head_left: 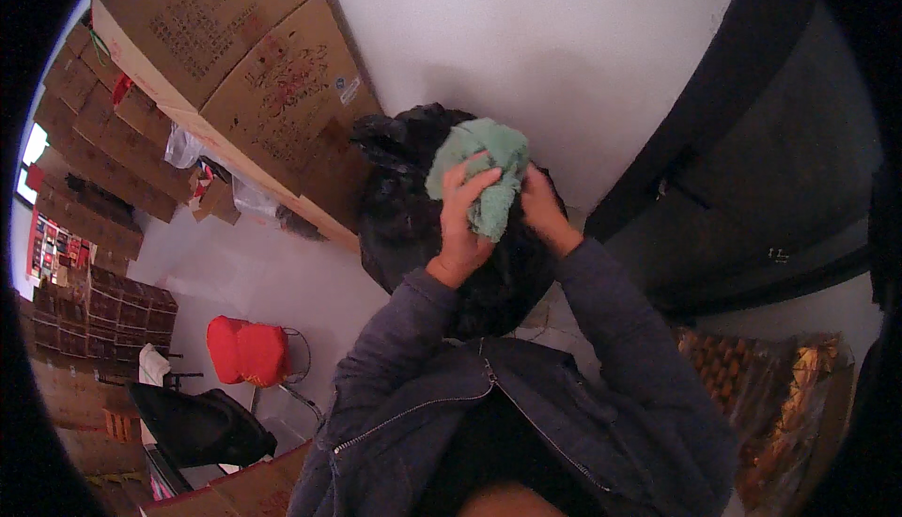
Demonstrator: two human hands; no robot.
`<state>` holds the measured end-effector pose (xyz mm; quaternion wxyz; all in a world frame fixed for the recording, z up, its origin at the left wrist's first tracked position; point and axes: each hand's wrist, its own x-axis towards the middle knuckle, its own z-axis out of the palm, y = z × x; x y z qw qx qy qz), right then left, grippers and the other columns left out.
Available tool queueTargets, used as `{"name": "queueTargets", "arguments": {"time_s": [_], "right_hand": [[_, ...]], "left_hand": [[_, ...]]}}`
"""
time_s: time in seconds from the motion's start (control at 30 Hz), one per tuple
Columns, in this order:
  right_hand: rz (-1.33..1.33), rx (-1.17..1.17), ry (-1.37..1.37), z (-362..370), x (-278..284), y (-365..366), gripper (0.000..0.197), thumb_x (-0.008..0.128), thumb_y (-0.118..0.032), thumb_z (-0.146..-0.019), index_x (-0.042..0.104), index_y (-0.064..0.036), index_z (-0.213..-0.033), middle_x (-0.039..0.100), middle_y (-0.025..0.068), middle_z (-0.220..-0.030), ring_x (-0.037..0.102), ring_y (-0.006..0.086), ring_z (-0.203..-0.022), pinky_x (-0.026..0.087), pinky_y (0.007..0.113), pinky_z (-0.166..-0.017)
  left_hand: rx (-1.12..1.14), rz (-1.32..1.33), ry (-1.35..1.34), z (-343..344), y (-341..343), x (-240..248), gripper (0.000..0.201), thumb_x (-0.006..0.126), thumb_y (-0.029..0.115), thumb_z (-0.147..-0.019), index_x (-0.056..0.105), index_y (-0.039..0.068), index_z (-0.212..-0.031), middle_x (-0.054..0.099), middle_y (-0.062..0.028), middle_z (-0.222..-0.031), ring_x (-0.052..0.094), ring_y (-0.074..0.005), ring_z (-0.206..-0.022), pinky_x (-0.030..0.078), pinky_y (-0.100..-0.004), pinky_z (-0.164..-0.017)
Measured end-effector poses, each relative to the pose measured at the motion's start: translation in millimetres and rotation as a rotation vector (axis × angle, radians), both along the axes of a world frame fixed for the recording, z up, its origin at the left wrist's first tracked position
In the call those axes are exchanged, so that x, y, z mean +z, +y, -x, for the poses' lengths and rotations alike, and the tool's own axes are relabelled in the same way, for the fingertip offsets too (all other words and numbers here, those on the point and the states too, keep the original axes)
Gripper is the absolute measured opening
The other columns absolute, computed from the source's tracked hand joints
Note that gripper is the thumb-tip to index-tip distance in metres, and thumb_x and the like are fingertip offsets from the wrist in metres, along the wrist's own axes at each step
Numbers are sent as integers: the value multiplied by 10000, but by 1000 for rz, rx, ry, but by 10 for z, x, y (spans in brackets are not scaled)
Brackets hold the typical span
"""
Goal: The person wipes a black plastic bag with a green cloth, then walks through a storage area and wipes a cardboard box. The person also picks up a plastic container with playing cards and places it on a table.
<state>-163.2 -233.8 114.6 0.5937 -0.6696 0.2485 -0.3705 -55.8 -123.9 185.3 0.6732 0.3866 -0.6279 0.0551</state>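
Observation:
A crumpled, fluffy green cloth (490, 146) is bunched up between my two hands, in front of my chest. My left hand (460, 212) grips its near left side, with the fingers curled over the folds. On the other side my right hand (545, 207) holds the cloth's right edge; its fingertips are partly hidden behind the fabric. Below and behind the cloth stands a full black plastic bag (404, 226), its gathered top to the upper left of my hands. I cannot tell whether the cloth touches the bag.
Stacked cardboard boxes (291, 94) rise close on the left, against a white wall (526, 29). A large dark panel (752, 160) stands to the right, with plastic-wrapped goods (770, 404) below it. A red seat (249, 351) and a black chair (202, 423) are at the lower left.

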Motion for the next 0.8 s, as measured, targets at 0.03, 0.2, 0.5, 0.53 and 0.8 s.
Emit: {"name": "queueTargets", "arguments": {"time_s": [0.03,0.2,0.5,0.53,0.8], "right_hand": [[-126,11,-181,126,50,-11,529,580,-147,-837,360,-43,-1307,455,102,-1281,468,216,-1146,378,314,-967],[-511,53,-612,599,-60,197,470,499,-285,-912,372,-63,-1306,459,60,-1276,481,179,-1140,406,351,-955],[-643,16,-772,655,-66,223,666,388,-541,-898,300,-64,-1354,381,76,-1343,404,227,-1210,324,381,-1017],[-596,-72,-609,632,-61,234,649,387,-529,-905,313,-59,-1346,391,75,-1337,409,227,-1205,329,379,-1012],[-569,-381,-429,571,-303,-71,478,459,-359,-925,418,-28,-1268,480,116,-1251,477,264,-1133,377,395,-968]], "left_hand": [[-30,-80,14,59,-10,-12,397,651,-15,-713,570,60,-1095,514,-185,-1177,484,-334,-1095,365,-389,-951],[-295,-196,-59,440,-157,-68,465,653,-20,-710,538,86,-1148,490,-167,-1207,443,-346,-1142,368,-395,-954],[-326,-473,-46,534,-514,-327,560,595,-34,-724,425,77,-1246,456,-170,-1238,400,-374,-1174,298,-403,-1012],[-317,-492,-32,498,-531,-356,566,585,-39,-729,412,77,-1255,456,-169,-1238,397,-375,-1176,294,-402,-1014],[-56,-550,-207,306,-140,-558,1099,755,316,-663,22,-36,-1403,58,-265,-1453,63,-397,-1357,121,-534,-1065]]}}
